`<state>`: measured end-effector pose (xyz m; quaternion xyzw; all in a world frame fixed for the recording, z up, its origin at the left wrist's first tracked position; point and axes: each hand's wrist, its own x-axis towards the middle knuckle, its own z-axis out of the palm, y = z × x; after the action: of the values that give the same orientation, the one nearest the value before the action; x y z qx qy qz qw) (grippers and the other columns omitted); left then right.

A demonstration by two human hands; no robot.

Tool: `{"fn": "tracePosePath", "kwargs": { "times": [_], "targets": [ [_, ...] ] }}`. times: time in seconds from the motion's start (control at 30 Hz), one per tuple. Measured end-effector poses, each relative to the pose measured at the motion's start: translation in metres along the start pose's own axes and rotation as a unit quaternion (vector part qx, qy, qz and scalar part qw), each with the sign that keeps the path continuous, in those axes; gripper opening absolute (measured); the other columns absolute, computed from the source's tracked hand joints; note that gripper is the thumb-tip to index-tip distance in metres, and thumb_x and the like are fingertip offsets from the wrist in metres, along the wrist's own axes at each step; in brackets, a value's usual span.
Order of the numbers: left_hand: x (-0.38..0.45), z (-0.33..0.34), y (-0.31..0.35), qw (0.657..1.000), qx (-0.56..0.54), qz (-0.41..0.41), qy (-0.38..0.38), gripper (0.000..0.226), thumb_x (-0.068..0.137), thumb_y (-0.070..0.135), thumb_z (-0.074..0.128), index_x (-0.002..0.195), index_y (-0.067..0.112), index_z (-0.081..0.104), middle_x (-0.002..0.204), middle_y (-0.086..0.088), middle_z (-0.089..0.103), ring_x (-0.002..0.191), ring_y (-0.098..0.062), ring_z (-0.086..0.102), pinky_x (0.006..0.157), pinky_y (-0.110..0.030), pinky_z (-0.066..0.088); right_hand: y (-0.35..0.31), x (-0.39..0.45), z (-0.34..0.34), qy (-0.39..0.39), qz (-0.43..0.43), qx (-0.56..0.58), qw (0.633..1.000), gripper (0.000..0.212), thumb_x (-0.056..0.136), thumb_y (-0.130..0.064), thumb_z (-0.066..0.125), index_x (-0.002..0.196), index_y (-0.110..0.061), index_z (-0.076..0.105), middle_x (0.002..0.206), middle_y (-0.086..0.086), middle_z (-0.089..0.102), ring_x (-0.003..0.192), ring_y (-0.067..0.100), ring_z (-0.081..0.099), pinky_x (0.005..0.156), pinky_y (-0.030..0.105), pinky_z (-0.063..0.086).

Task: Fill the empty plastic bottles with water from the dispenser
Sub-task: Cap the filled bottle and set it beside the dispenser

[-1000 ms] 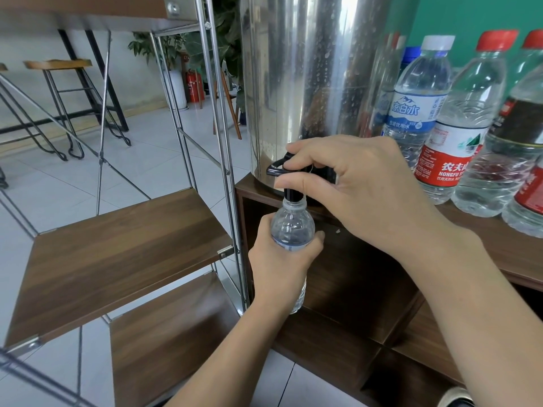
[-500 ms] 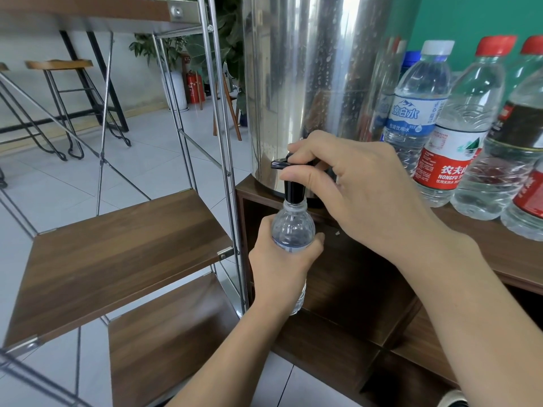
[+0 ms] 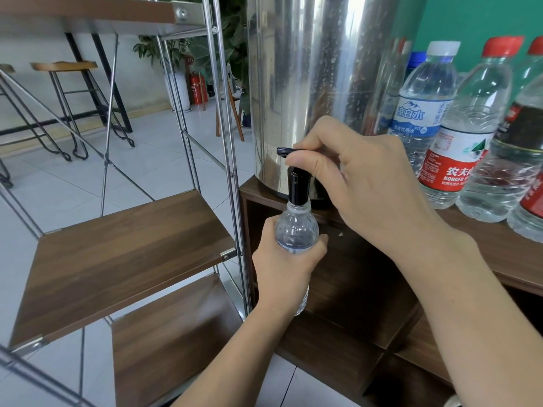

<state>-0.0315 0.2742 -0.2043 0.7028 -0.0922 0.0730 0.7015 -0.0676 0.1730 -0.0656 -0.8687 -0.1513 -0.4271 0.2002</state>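
Head view: my left hand (image 3: 286, 268) grips the clear bottle (image 3: 296, 227) upright, its mouth touching the black tap (image 3: 298, 186) at 12 o'clock; my right hand (image 3: 361, 183) pinches the tap lever (image 3: 286, 150) on the steel dispenser (image 3: 308, 83); capped bottles (image 3: 458, 136) stand at 3 o'clock

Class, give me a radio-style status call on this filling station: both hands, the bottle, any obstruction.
Left hand grips bottle, mouth up against black spout. Right hand pinches tap lever. Water level unreadable. Nothing in the way.
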Motion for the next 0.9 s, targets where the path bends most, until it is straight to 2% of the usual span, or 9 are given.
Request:
{"fn": "tracePosePath", "kwargs": {
  "times": [0.17, 0.3, 0.37, 0.43, 0.5, 0.6, 0.73, 0.83, 0.9],
  "targets": [
    [0.001, -0.001, 0.0, 1.0, 0.011, 0.003, -0.005, 0.048, 0.072, 0.026, 0.095, 0.108, 0.026, 0.064, 0.097, 0.011, 0.074, 0.091, -0.003, 0.07, 0.082, -0.023, 0.056, 0.001, 0.002, -0.001, 0.017, 0.056, 0.039, 0.998, 0.035, 0.102, -0.043, 0.056, 0.116, -0.015, 0.07, 0.082, -0.004, 0.075, 0.071, 0.012, 0.067, 0.068, 0.027, 0.05],
    [0.0, -0.004, 0.001, 1.0, 0.02, 0.008, -0.01, 0.049, 0.073, 0.027, 0.094, 0.111, 0.027, 0.064, 0.097, 0.011, 0.073, 0.091, -0.003, 0.07, 0.078, -0.016, 0.054, 0.012, -0.004, -0.009, -0.002, 0.105, 0.047, 0.993, 0.039, 0.102, -0.044, 0.054, 0.131, -0.02, 0.066, 0.098, -0.023, 0.066, 0.097, -0.009, 0.061, 0.082, 0.001, 0.042],
    [0.0, -0.005, 0.001, 1.0, 0.022, 0.004, -0.013, 0.049, 0.073, 0.029, 0.094, 0.111, 0.027, 0.064, 0.098, 0.01, 0.073, 0.092, -0.004, 0.071, 0.079, -0.017, 0.054, 0.024, -0.01, -0.016, -0.002, 0.12, 0.025, 0.992, 0.037, 0.101, -0.046, 0.055, 0.125, -0.022, 0.07, 0.096, -0.024, 0.065, 0.094, -0.016, 0.059, 0.082, -0.001, 0.039],
    [0.0, -0.005, 0.001, 1.0, 0.021, 0.0, -0.014, 0.049, 0.073, 0.03, 0.094, 0.112, 0.027, 0.065, 0.099, 0.01, 0.074, 0.092, -0.005, 0.071, 0.083, -0.023, 0.055, 0.037, -0.018, -0.021, -0.012, 0.137, -0.016, 0.99, 0.034, 0.099, -0.05, 0.055, 0.111, -0.025, 0.075, 0.09, -0.021, 0.07, 0.085, -0.013, 0.062, 0.077, 0.003, 0.042],
    [-0.001, -0.006, 0.002, 1.0, 0.021, -0.003, -0.018, 0.049, 0.073, 0.032, 0.095, 0.111, 0.029, 0.064, 0.099, 0.011, 0.074, 0.092, -0.004, 0.071, 0.087, -0.028, 0.057, 0.052, -0.028, -0.024, -0.046, 0.176, -0.066, 0.981, 0.034, 0.096, -0.056, 0.056, 0.101, -0.029, 0.075, 0.084, -0.016, 0.071, 0.08, -0.001, 0.063, 0.079, 0.021, 0.051],
    [-0.004, -0.006, 0.003, 0.999, 0.023, -0.001, -0.024, 0.048, 0.073, 0.032, 0.094, 0.111, 0.03, 0.064, 0.099, 0.013, 0.074, 0.093, -0.004, 0.071, 0.089, -0.032, 0.058, 0.07, -0.044, -0.022, -0.138, 0.239, -0.121, 0.954, 0.045, 0.086, -0.068, 0.058, 0.103, -0.029, 0.072, 0.09, -0.011, 0.069, 0.085, 0.011, 0.063, 0.083, 0.04, 0.054],
    [-0.008, -0.008, 0.003, 0.999, 0.021, -0.004, -0.026, 0.05, 0.073, 0.032, 0.094, 0.113, 0.028, 0.065, 0.101, 0.009, 0.075, 0.095, -0.008, 0.072, 0.092, -0.04, 0.059, 0.078, -0.059, -0.018, -0.223, 0.272, -0.12, 0.928, 0.058, 0.08, -0.072, 0.062, 0.116, -0.027, 0.068, 0.106, -0.005, 0.064, 0.097, 0.015, 0.061, 0.087, 0.042, 0.053],
    [-0.011, -0.009, 0.003, 0.999, 0.019, -0.013, -0.024, 0.05, 0.073, 0.033, 0.094, 0.113, 0.028, 0.065, 0.101, 0.009, 0.074, 0.095, -0.007, 0.072, 0.092, -0.041, 0.06, 0.078, -0.062, -0.015, -0.212, 0.258, -0.093, 0.938, 0.045, 0.081, -0.064, 0.064, 0.109, -0.029, 0.07, 0.099, -0.008, 0.063, 0.091, 0.012, 0.059, 0.085, 0.04, 0.052],
    [-0.013, -0.011, 0.004, 0.999, 0.019, -0.018, -0.027, 0.05, 0.074, 0.032, 0.094, 0.114, 0.028, 0.065, 0.102, 0.009, 0.074, 0.095, -0.009, 0.072, 0.093, -0.042, 0.06, 0.077, -0.061, -0.014, -0.206, 0.241, -0.067, 0.946, 0.038, 0.084, -0.052, 0.072, 0.112, -0.026, 0.072, 0.096, -0.009, 0.062, 0.087, 0.007, 0.058, 0.082, 0.029, 0.047]
  ]
}}
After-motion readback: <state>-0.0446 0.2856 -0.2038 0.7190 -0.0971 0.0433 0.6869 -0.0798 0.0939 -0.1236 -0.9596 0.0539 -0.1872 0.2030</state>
